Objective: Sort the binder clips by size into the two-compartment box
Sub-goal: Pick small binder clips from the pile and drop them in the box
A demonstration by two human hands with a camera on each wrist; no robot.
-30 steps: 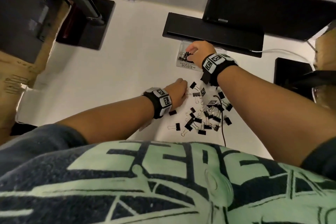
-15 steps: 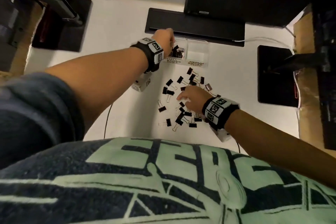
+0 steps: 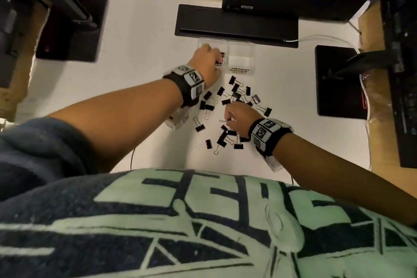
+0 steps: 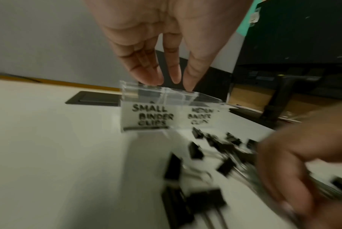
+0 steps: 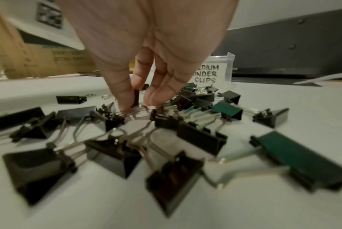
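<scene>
The clear two-compartment box (image 3: 241, 43) stands in front of a black monitor base. Its labels read "small binder clips" (image 4: 148, 115) on the left and "medium binder clips" (image 5: 207, 74) on the right. My left hand (image 3: 206, 61) is over the small compartment, and its straight fingers (image 4: 152, 75) point down at the rim with nothing visible in them. Black binder clips (image 3: 235, 95) lie scattered on the white table in front of the box. My right hand (image 3: 229, 117) reaches into the pile, where its thumb and fingers (image 5: 158, 96) pinch a small binder clip (image 5: 136, 96) by its wire handles.
A black monitor base (image 3: 237, 26) sits right behind the box. Black stands are at the left (image 3: 72, 27) and right (image 3: 338, 81) of the table. A white cable (image 3: 316, 37) runs at the back right. Cardboard (image 3: 372, 29) borders the right side.
My right hand left the box and came back down into the clip pile. My left hand rose from the pile to the small compartment and now hangs there with straight fingers.
</scene>
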